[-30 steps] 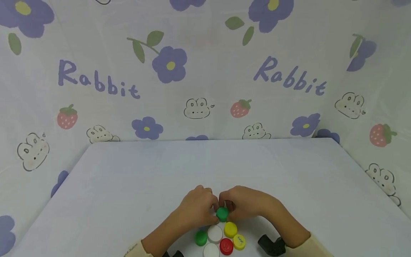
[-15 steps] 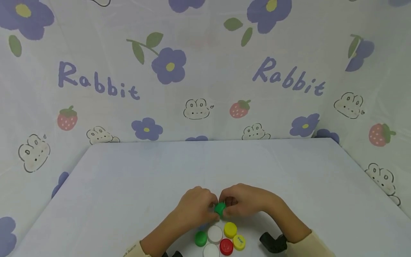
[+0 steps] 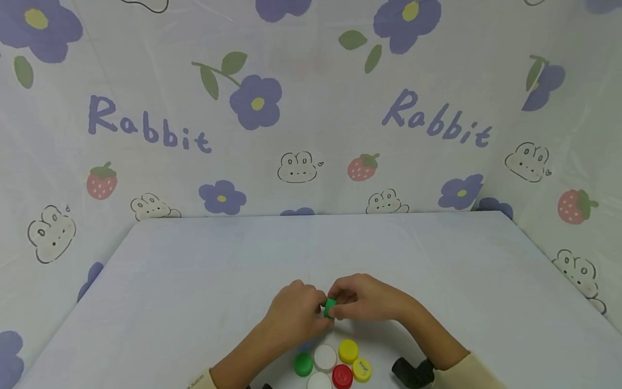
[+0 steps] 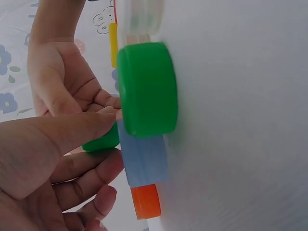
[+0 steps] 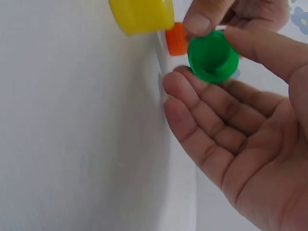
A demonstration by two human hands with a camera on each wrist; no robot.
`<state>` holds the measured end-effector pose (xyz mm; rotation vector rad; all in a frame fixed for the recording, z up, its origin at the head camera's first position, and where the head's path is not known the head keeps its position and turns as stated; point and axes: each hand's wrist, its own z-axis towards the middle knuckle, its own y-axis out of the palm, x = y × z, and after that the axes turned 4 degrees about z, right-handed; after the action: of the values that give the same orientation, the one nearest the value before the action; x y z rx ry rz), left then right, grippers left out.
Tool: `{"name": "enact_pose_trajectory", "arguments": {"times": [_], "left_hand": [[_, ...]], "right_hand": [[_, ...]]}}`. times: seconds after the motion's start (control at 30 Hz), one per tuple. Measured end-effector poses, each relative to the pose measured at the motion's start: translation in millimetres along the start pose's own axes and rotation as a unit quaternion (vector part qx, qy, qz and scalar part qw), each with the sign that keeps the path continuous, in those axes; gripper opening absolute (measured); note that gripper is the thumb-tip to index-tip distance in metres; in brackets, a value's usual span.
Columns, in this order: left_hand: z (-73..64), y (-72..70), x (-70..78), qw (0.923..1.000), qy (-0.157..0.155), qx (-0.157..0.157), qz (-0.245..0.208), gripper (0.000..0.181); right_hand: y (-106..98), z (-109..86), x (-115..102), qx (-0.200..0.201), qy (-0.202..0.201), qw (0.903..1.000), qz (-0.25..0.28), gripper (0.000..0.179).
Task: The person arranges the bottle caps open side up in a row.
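Note:
A green bottle cap (image 3: 330,308) is tilted on its edge between my two hands, above the white table. In the right wrist view its hollow underside (image 5: 213,57) shows. My left hand (image 3: 297,312) pinches it from the left, thumb against fingers. From the other side my right hand (image 3: 366,298) grips it, its thumb at the rim. Nearer to me lie more caps: a white cap (image 3: 325,357), a second green cap (image 3: 303,364), a red cap (image 3: 342,376) and two yellow caps (image 3: 348,351). Beyond the second green cap, the left wrist view has a blue cap (image 4: 144,156) and an orange cap (image 4: 146,201).
Another white cap (image 3: 319,381) is cut off by the bottom edge of the head view. A black device (image 3: 413,373) sits by the right wrist. The white table (image 3: 218,259) reaches back to a patterned cloth wall (image 3: 311,108).
Both hands have moved slightly away from the cap cluster with the green cap. The cap has turned from its top facing up to standing on edge. The other caps stay in place.

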<state>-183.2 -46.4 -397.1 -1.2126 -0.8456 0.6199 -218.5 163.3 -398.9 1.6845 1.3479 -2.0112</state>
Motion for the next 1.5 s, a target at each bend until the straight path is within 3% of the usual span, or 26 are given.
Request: {"name": "enact_pose_trajectory", "arguments": {"times": [0.13, 0.37, 0.67, 0.87, 1.0, 1.5], "left_hand": [[0.4, 0.0, 1.9, 0.9996, -0.012, 0.022, 0.012, 0.021], [-0.9, 0.5, 1.2, 0.9973, 0.005, 0.070, 0.020, 0.023], [-1.3, -7.1, -5.1, 0.9968, -0.031, 0.051, -0.053, 0.024], [0.0, -5.8, -8.8, 0.9967, -0.032, 0.062, -0.041, 0.027], [1.5, -3.1, -11.4, 0.9969, -0.035, 0.063, -0.031, 0.029], [6.1, 6.2, -20.3, 0.9977, -0.056, 0.015, -0.034, 0.026]], "right_hand": [[4, 0.8, -2, 0.033, 0.013, 0.9994, -0.001, 0.016], [8, 2.8, -5, 0.059, 0.040, 0.9969, -0.032, 0.016], [-1, -0.8, -4, 0.039, 0.005, 0.9992, 0.002, 0.021], [5, 3.2, -2, 0.082, -0.029, 0.9945, -0.059, 0.023], [10, 7.1, -1, 0.094, -0.021, 0.9927, -0.073, 0.024], [19, 16.3, -1, 0.091, 0.033, 0.9905, -0.097, 0.023]]}}
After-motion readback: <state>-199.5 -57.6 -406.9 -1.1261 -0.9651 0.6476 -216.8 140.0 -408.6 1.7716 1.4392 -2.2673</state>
